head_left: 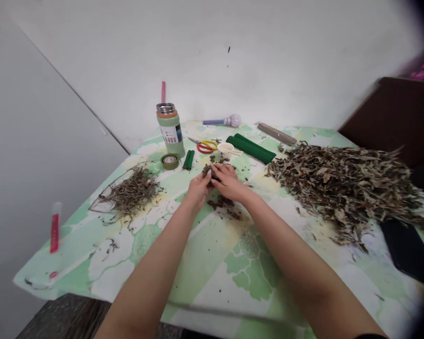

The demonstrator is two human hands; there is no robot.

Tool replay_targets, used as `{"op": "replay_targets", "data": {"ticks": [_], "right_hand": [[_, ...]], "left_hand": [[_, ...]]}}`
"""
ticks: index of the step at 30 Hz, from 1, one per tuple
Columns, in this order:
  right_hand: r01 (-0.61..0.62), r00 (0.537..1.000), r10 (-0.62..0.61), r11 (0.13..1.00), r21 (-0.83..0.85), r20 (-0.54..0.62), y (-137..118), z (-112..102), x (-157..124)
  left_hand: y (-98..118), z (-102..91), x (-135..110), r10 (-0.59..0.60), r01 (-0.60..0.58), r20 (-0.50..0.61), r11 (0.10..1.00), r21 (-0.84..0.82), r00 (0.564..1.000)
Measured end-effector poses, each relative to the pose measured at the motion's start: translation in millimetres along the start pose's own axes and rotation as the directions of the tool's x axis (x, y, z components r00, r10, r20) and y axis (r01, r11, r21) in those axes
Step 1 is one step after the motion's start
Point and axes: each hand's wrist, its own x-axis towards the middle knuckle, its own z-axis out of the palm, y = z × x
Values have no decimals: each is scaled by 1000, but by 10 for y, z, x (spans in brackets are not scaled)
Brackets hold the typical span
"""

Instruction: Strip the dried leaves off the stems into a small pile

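Both hands meet over the middle of the table. My left hand (pixel 198 189) has its fingers closed around a clump of crushed dried leaves (pixel 207 169). Pressing on the same clump from the right is my right hand (pixel 229 181), its fingers bent over it. Loose dark leaf crumbs (pixel 226 203) lie on the cloth just below the hands, and more bits are scattered behind them. A large heap of dried leaves (pixel 342 183) spreads to the right. Thin dry stems (pixel 134 190) are piled on the left.
Behind the hands stand an uncapped green thermos (pixel 171 134), its lid (pixel 170 161), red-and-yellow scissors (pixel 207 147) and a small white cup (pixel 226 149). Green rolls (pixel 250 147) lie farther right. A black phone (pixel 408 252) rests by the leaf heap. The patterned tablecloth (pixel 198 278) reaches the wall.
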Motion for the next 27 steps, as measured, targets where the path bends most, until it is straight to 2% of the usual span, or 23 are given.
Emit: {"op": "replay_targets", "data": {"ticks": [3,5,7,9,14,18,22,27], "right_hand": [[-47,999,46,997,58,25,56,-50,108],[-63,998,67,975,215,-13,108,-40,211],[-77,990,116,915,396,-76,167,5,295],[-106,972,197,855,507,-129,238,71,341],[-192,907,379,759,622,-182,460,149,335],[-176,907,383,720,671,-173,531,70,297],[-133,945,290,764,631,-152,474,83,265],[-225,917,375,771,595,-139,527,88,217]], "left_hand": [[136,93,195,-4,6,-29,998,68,1000],[201,157,313,-1,7,-68,996,91,998],[223,191,396,14,0,-133,994,108,991],[205,181,444,31,-8,-191,992,123,981],[123,22,510,28,16,-258,986,169,966],[93,0,534,45,4,-240,980,201,970],[61,85,518,26,11,-145,969,247,989],[58,46,519,14,29,-129,944,327,992]]}}
